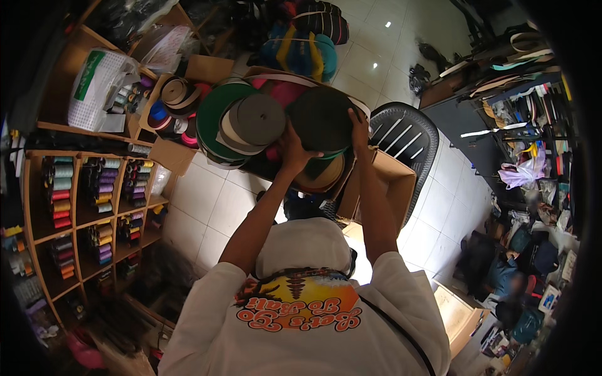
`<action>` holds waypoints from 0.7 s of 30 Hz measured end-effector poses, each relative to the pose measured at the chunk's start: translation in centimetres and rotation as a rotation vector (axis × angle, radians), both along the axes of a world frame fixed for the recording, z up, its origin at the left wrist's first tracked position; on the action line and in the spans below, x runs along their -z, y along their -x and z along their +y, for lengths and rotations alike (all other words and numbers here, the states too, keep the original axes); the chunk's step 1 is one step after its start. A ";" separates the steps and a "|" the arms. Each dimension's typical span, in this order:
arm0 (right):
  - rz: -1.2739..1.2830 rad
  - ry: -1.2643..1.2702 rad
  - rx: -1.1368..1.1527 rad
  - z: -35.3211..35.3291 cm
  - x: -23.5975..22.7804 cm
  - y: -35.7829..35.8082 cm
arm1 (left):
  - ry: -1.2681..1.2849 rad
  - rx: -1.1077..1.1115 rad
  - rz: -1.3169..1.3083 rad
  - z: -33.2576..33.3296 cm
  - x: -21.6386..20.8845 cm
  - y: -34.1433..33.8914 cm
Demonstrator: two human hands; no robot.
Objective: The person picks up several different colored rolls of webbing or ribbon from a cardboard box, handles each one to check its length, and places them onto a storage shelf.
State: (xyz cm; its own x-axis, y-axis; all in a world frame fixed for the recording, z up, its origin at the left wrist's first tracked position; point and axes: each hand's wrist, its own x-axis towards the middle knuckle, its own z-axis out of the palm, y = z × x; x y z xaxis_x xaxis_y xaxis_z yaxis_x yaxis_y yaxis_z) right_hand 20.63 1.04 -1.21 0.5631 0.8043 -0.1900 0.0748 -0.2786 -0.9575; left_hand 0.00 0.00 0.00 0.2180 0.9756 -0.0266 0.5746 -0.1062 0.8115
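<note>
A large dark roll of strap webbing (322,119) is held between my two hands, above a box of other rolls. My left hand (297,150) grips its near left side, with the thumb pointing right along the front edge. On the roll's right side lies my right hand (359,131), its fingers bent over the rim. Just left of my left hand, a grey roll (260,119) rests on a wide green roll (210,122). Under the dark roll, tan and green rolls (323,174) show in part. A pink roll (285,94) is partly hidden behind it.
An open cardboard box (392,188) stands in front of a black slatted chair (407,135) on the right. Thread spools fill a wooden shelf (78,207) at left. A smaller box of rolls (153,116) sits back left. Cluttered shelves (533,156) line the right side.
</note>
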 end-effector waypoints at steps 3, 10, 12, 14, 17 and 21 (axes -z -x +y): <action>0.007 -0.151 0.095 2.6 -1.7 -0.6 | -0.134 0.017 -0.066 2.7 -1.4 -0.8; 0.085 -0.173 0.246 -1.5 -0.8 2.1 | -0.200 0.079 -0.137 -0.4 -1.4 1.2; 0.065 -0.169 0.281 -1.8 -0.9 2.0 | -0.200 0.094 -0.149 -0.5 -1.8 1.2; 0.024 -0.152 0.319 -2.2 -0.7 1.4 | -0.167 0.119 -0.182 -0.7 -2.3 1.1; -0.052 -0.177 0.330 -3.1 -2.6 2.0 | -0.181 0.161 -0.321 -0.9 -2.7 1.5; 0.043 -0.282 0.331 -5.1 -5.4 2.8 | -0.213 0.222 -0.417 -1.7 -4.3 2.2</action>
State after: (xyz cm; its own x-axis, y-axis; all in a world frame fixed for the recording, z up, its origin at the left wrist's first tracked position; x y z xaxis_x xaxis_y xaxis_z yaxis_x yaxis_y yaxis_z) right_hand 17.80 -4.02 4.21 0.7953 0.6059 -0.0180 -0.0163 -0.0083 -0.9998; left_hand -2.16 -1.72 4.33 0.3700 0.8790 0.3008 0.1513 -0.3765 0.9140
